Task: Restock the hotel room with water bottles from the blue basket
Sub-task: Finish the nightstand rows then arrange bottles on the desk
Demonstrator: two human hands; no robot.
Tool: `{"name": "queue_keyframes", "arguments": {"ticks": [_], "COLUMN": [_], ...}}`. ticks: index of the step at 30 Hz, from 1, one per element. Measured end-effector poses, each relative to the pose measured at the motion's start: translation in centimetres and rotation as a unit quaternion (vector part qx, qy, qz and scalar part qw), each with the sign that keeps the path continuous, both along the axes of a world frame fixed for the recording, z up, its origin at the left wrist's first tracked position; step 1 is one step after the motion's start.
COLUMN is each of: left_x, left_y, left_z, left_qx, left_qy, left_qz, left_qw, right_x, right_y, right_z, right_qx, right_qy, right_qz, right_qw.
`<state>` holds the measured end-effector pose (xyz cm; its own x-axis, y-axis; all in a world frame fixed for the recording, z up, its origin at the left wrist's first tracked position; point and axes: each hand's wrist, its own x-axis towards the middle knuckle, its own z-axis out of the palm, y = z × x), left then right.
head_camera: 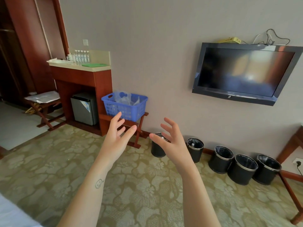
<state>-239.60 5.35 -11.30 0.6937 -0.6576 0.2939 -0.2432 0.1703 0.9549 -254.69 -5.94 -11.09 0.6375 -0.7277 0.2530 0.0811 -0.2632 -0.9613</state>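
Fingers [117, 117] spread, empty on left hand [115, 140] and right hand [171, 141], open carpet [49, 153] before blue basket [124, 110].

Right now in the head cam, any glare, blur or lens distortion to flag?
Head view: wide-angle warp tilts the wooden frame and skews the TV; its dark screen carries a soft glare patch; the bottles on the counter are small and soft; left hand and right hand are sharp, open; the blue basket is clear; light even, shadows faint.

Soft, even daylight, glare on the television screen [246, 71] (wide-angle bending at edges).
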Motion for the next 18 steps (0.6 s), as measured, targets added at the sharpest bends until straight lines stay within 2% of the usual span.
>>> {"name": "queue_keyframes", "arguments": {"ticks": [6, 18], "left_x": [3.3, 10.5], "left_y": [-4.0, -16.1], "left_z": [-0.2, 1.9], "left_qx": [0.002, 0.010], "left_qy": [0.008, 0.012], "left_qz": [0.015, 0.082], "left_qw": [1.000, 0.997], "right_x": [3.8, 13.4], "right_y": [-4.4, -18.9], "right_z": [0.1, 2.7], "right_qx": [0.003, -0.014], "right_qy": [-0.001, -0.018], "right_qz": [0.014, 0.101], "right_qw": [1.000, 0.995]}}
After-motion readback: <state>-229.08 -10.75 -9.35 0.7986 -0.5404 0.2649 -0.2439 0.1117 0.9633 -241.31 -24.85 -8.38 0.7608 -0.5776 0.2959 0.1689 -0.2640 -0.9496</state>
